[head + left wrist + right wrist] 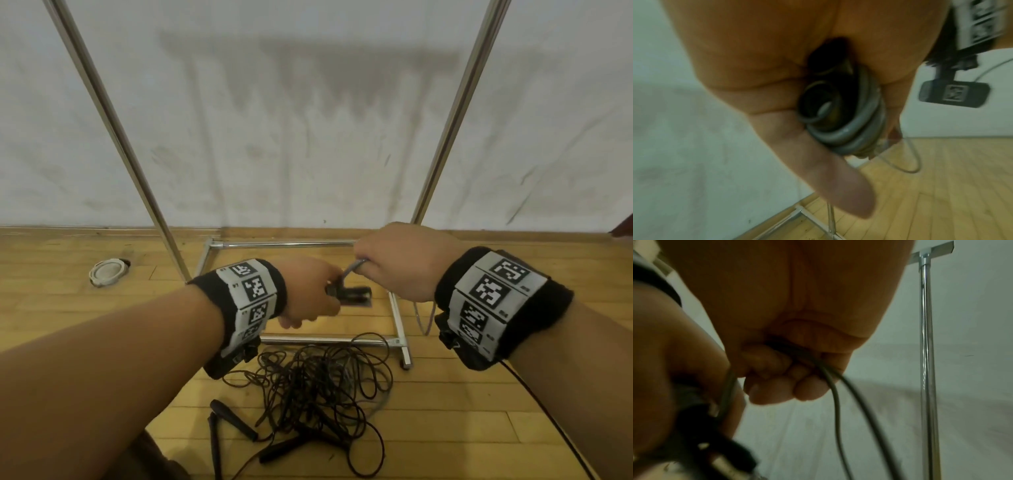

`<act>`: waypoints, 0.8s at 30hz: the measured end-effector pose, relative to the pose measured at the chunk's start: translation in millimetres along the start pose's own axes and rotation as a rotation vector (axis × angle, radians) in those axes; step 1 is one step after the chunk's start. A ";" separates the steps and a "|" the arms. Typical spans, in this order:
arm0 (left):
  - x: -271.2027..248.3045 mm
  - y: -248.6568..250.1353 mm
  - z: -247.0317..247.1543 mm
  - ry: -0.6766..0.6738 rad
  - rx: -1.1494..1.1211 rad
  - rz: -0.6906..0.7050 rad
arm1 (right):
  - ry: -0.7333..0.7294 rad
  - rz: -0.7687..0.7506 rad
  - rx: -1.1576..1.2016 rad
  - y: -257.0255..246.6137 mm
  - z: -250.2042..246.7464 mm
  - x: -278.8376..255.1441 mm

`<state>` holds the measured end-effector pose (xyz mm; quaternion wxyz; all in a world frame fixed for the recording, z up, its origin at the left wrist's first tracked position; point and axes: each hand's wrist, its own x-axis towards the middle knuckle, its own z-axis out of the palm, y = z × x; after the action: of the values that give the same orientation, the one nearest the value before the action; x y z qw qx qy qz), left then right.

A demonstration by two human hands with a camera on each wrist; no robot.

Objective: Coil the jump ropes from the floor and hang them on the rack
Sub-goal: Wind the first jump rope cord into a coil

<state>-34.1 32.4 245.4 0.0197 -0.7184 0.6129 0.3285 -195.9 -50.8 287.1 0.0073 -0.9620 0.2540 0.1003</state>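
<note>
My left hand (313, 291) grips the black handles (349, 294) of a grey jump rope, with grey cord wound round them (855, 129). Just to its right, my right hand (394, 260) is curled round the same grey cord (830, 378), and a short loop of it (426, 318) hangs below the wrist. On the floor under my hands lies a tangled pile of dark jump ropes (318, 383), their black handles (233, 419) at its front left. The metal rack (113, 113) stands against the wall, its two uprights rising out of the head view.
The rack's base frame (308, 341) lies on the wooden floor just behind the rope pile. A white round fitting (108, 272) sits on the floor at left. A stained white wall (308, 120) closes the back. The rack's upright pole (927, 353) shows right of my right hand.
</note>
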 end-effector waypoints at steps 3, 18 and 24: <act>10.5 -14.6 -10.0 0.154 -0.201 -0.082 | 0.056 0.006 0.043 -4.4 -7.3 -4.4; 3.6 -32.7 -36.3 0.225 -1.272 0.138 | 0.104 0.094 0.338 2.7 2.6 -10.8; -2.8 -27.3 -36.7 0.187 -1.266 0.232 | 0.095 0.110 0.357 6.1 8.3 -11.8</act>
<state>6.6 25.7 265.4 -0.4964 -0.5457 0.3735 0.5624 -210.5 -49.9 281.5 0.1605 -0.9337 0.3200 0.0085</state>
